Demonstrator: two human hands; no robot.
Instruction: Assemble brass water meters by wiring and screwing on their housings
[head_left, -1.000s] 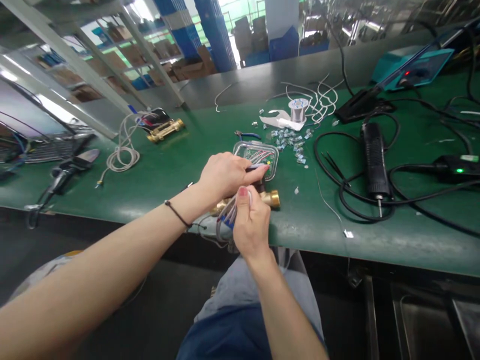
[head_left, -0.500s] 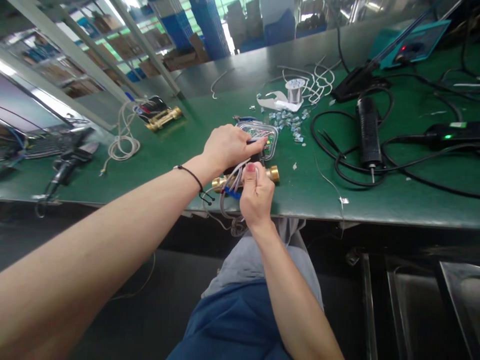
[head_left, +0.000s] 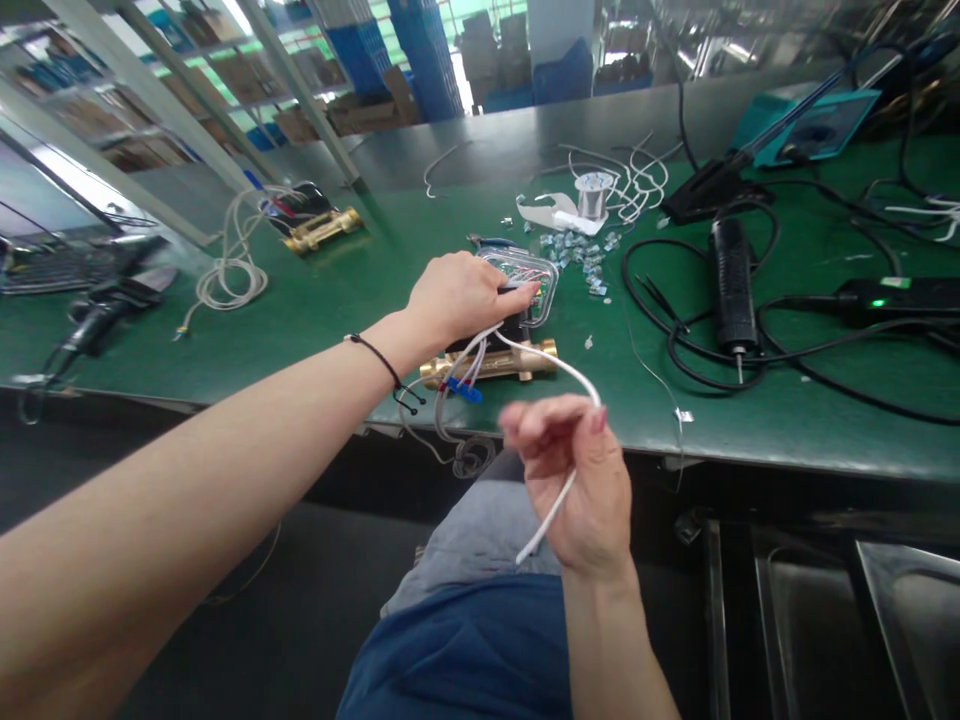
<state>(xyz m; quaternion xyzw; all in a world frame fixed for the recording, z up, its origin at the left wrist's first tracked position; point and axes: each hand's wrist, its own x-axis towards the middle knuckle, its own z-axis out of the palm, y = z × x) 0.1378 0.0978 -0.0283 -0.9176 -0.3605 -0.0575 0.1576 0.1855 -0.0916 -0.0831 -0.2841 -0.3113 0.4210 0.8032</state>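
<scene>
The green table [head_left: 360,310] is stretching across the whole view, its near edge running just in front of the person's lap. Toward its far right corner a teal box [head_left: 814,125] is standing, with a black stand [head_left: 709,195] sitting just to its left. Near the right end, between the far and near edges, a black cylindrical tool [head_left: 731,285] is lying, metal tip pointing to the near edge, its cord looping around it. Left of the middle, a second brass fitting [head_left: 322,230] is resting with a coil of pale cable [head_left: 232,275] beside it.

Close to the middle of the near edge, a brass pipe [head_left: 491,367] is lying roughly along that edge, and a clear case [head_left: 553,290] with a circuit board inside is sitting just beyond it. The left hand [head_left: 457,300] is arching over the left side of this case, its index finger reaching across the case; the palm is turned away, so I cannot tell whether it is gripping anything. The right hand [head_left: 577,470] is hovering at the near edge, palm up and half-curled, loosely holding a white cable [head_left: 555,355] between thumb and fingers. The cable is curving from under the left hand, its loose end hanging below the right palm.

Toward the far edge, a spool [head_left: 593,195] is standing upright on white paper. Nearer, small pale pieces [head_left: 581,255] are lying scattered, and a blue tag [head_left: 465,390] is hanging by the pipe.
</scene>
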